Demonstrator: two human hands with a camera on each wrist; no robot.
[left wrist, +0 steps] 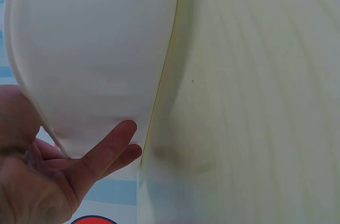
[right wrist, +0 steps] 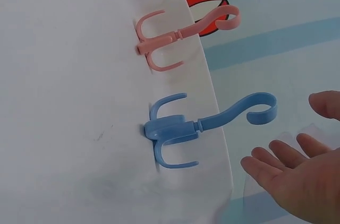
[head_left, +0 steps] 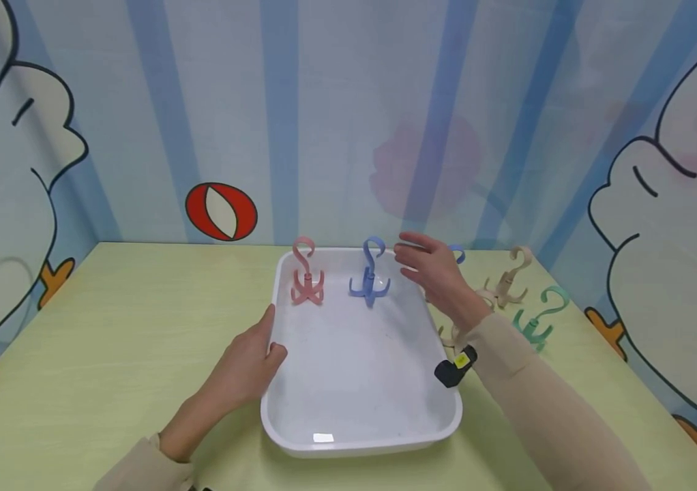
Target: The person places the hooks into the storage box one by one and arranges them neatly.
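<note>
A white rectangular tray (head_left: 361, 382) stands in front of me. Inside it at the far end, a pink multi-prong hanging hook (head_left: 307, 290) is upright at left. To its right stands a similar blue hook (head_left: 369, 286). My left hand (head_left: 241, 372) grips the tray's left rim, thumb over the edge; the left wrist view shows fingers (left wrist: 103, 155) against the outer wall. Above the tray's far right corner hovers my right hand (head_left: 434, 273), fingers extended and holding nothing. In the right wrist view that hand (right wrist: 303, 179) is apart from the blue hook.
To the tray's right, more hooks stand on the pale green table (head_left: 170, 320): a beige one (head_left: 505, 290), a green one (head_left: 535, 327), and a blue one (head_left: 459, 254) mostly hidden by my right hand. My forearm partly covers other beige pieces. A patterned curtain (head_left: 336, 123) backs the table.
</note>
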